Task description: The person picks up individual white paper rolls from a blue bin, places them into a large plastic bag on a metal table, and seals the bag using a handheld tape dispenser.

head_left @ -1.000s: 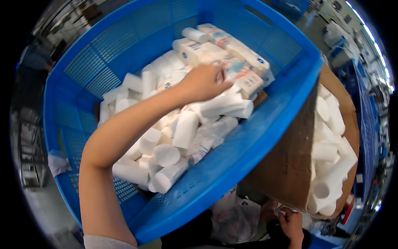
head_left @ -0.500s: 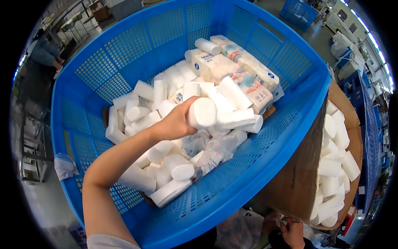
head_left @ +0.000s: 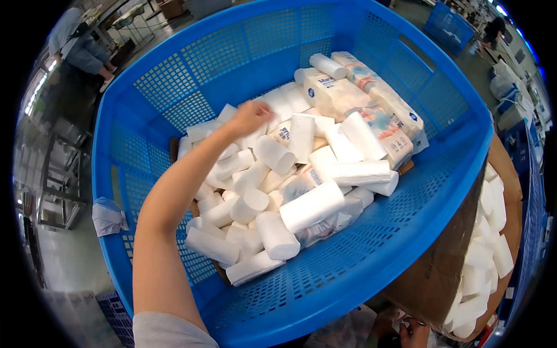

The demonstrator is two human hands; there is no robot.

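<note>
1. Our L hand (head_left: 249, 119) is over the far-left part of the heap, fingers loosely bent, tips blurred — can't tell if it's gripping or touching anything. Main risk, we'd judge: fingertips could slip or knock a neighbour, bc. the rolls lie so tight there.
2. Pose: L arm bent at the elbow, forearm slanting up & right over the basket's near-left side, wrist above the rolls, grey sleeve (head_left: 168, 330) at the lower edge.
3. White rolls (head_left: 313, 206) lie every which way in the basket, some on top of others. Pulling a low one could start a small slide, as the upper ones seem to have little support.
4. Printed packs (head_left: 336, 95) sit at the far right of the heap, a loose roll on top — it could roll off if they're bumped.
5. Blue basket (head_left: 232, 75) surrounds the lot; cardboard box (head_left: 435, 278) w/ more rolls stands just beside, at right.
6. R hand (head_left: 414, 333) is low, by the box, partly cut off; can't tell its grip.
</note>
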